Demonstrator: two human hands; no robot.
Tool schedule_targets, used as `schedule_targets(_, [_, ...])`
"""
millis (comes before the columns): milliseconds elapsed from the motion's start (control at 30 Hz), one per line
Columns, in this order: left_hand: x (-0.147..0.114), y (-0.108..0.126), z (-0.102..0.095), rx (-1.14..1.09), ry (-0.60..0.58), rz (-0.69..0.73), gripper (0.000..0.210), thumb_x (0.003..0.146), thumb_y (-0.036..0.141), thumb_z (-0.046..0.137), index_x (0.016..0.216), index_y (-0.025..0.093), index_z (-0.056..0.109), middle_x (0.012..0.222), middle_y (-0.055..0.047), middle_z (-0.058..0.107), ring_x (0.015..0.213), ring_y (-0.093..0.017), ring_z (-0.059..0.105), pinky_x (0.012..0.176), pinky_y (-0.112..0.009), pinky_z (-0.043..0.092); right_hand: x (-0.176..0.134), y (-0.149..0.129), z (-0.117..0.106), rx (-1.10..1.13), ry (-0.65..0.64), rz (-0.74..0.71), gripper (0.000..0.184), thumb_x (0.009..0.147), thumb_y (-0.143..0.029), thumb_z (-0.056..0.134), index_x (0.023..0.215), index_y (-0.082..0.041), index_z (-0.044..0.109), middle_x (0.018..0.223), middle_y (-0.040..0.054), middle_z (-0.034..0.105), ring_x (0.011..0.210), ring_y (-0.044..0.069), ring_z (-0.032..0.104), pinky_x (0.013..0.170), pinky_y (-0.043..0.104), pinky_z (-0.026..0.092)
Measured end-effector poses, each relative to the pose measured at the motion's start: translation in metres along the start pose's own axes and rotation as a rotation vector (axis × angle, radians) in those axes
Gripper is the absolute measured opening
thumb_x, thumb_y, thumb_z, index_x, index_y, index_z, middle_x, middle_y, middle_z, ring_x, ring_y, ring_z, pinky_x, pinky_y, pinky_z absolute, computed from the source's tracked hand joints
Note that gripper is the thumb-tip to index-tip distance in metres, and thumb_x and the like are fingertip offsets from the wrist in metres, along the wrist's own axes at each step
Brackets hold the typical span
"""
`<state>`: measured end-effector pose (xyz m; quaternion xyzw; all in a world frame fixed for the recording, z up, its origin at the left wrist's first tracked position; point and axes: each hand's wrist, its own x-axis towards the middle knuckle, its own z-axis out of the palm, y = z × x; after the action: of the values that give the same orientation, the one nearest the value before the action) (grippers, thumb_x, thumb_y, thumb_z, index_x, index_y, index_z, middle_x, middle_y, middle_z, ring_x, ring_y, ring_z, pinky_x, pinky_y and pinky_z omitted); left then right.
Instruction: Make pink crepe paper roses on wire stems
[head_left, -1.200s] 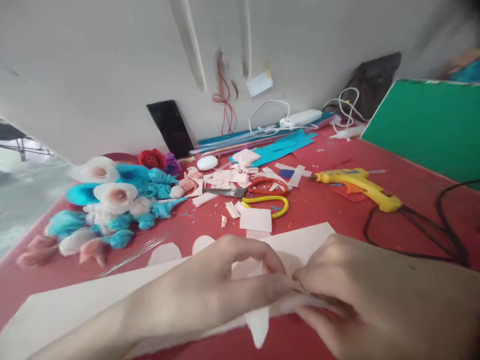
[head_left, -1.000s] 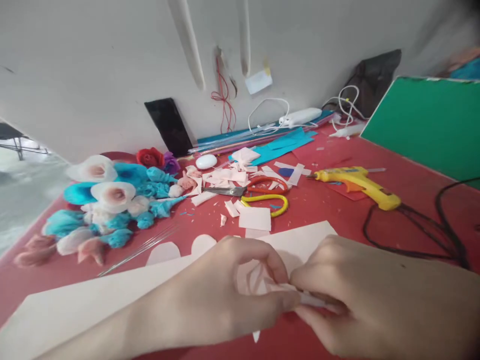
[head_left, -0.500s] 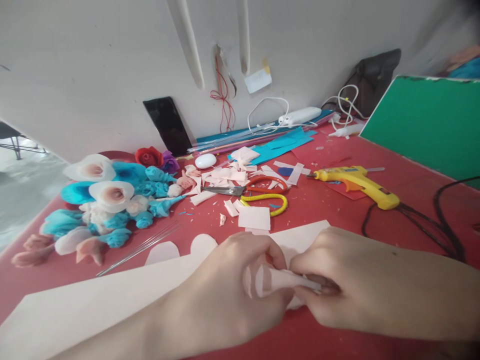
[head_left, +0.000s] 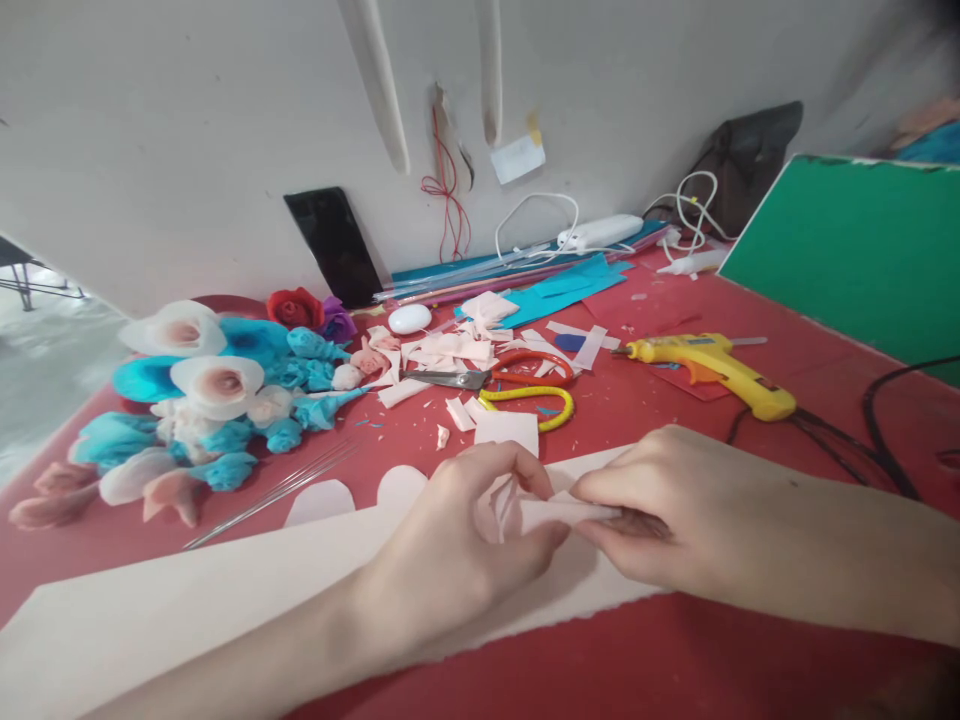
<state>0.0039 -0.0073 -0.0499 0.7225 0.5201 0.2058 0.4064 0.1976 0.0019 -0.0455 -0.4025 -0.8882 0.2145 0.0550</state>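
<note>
Between my two hands is a pale pink paper flower, its curled petals to the left and its narrow twisted end to the right. My left hand curves around the petal side, thumb below and fingers above. With thumb and fingers pressed together, my right hand pinches the narrow end. Part of the flower is hidden by my fingers. Beneath both hands lies a long pale paper sheet on the red table. Rounded paper petals stick out past the sheet's far edge.
Finished paper flowers crowd the left side, with thin wires beside them. Scissors lie among pink scraps. A yellow glue gun with a black cord is at right, near a green board. A phone leans on the wall.
Both hands have moved slightly up and away from the table's near edge, carrying the flower. More of the paper sheet's near edge now shows below them.
</note>
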Motion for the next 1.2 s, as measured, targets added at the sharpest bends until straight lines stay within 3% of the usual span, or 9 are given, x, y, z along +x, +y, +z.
schedule_targets(200, [-0.004, -0.002, -0.007, 0.12, 0.144, 0.402, 0.028, 0.07, 0.02, 0.062, 0.095, 0.02, 0.05, 0.094, 0.0, 0.058, 0.088, -0.015, 0.054, 0.085, -0.03, 0.04, 0.0, -0.001, -0.002, -0.389, 0.379, -0.346, 0.012, 0.082, -0.016, 0.048, 0.075, -0.017, 0.057, 0.059, -0.0015, 0.054, 0.053, 0.014, 0.048, 0.052, 0.028, 0.027])
schedule_targets(333, [-0.011, 0.007, -0.017, 0.17, 0.192, 0.447, 0.047, 0.069, 0.026, 0.063, 0.11, 0.023, 0.043, 0.105, -0.003, 0.055, 0.098, -0.02, 0.051, 0.085, -0.031, 0.041, 0.001, -0.002, -0.01, -0.653, 0.516, -0.535, 0.017, 0.083, -0.009, 0.043, 0.091, -0.008, 0.057, 0.065, 0.0032, 0.059, 0.056, 0.017, 0.05, 0.054, 0.031, 0.031])
schedule_targets(467, [-0.016, 0.015, -0.022, 0.209, 0.174, 0.383, 0.041, 0.073, 0.024, 0.06, 0.11, 0.027, 0.042, 0.106, -0.001, 0.055, 0.099, -0.018, 0.051, 0.088, -0.031, 0.04, 0.001, -0.005, -0.014, -0.665, 0.529, -0.597, 0.021, 0.087, -0.008, 0.038, 0.098, -0.004, 0.055, 0.064, 0.0039, 0.061, 0.057, 0.018, 0.054, 0.053, 0.033, 0.034])
schedule_targets(767, [-0.018, 0.019, -0.016, 0.205, 0.196, 0.33, 0.033, 0.067, 0.006, 0.048, 0.093, 0.026, 0.051, 0.085, 0.002, 0.06, 0.076, -0.016, 0.054, 0.091, -0.039, 0.038, -0.004, -0.01, -0.011, -0.646, 0.544, -0.596, 0.026, 0.089, -0.006, 0.032, 0.099, -0.004, 0.055, 0.069, 0.0052, 0.064, 0.063, 0.018, 0.058, 0.054, 0.035, 0.038])
schedule_targets(967, [-0.017, 0.022, -0.02, 0.177, 0.181, 0.339, 0.034, 0.067, 0.002, 0.045, 0.09, 0.025, 0.053, 0.083, 0.004, 0.06, 0.076, -0.014, 0.054, 0.093, -0.037, 0.037, -0.007, -0.008, -0.009, -0.646, 0.556, -0.577, 0.027, 0.087, -0.006, 0.033, 0.101, -0.007, 0.056, 0.071, 0.0057, 0.064, 0.065, 0.019, 0.057, 0.054, 0.035, 0.039])
schedule_targets(1200, [-0.018, 0.02, -0.019, 0.175, 0.173, 0.351, 0.027, 0.069, 0.003, 0.046, 0.085, 0.023, 0.051, 0.081, 0.002, 0.057, 0.078, -0.014, 0.054, 0.081, -0.03, 0.042, -0.009, -0.01, -0.01, -0.623, 0.554, -0.569, 0.023, 0.084, -0.005, 0.04, 0.101, -0.007, 0.054, 0.068, 0.006, 0.063, 0.061, 0.02, 0.056, 0.048, 0.035, 0.036])
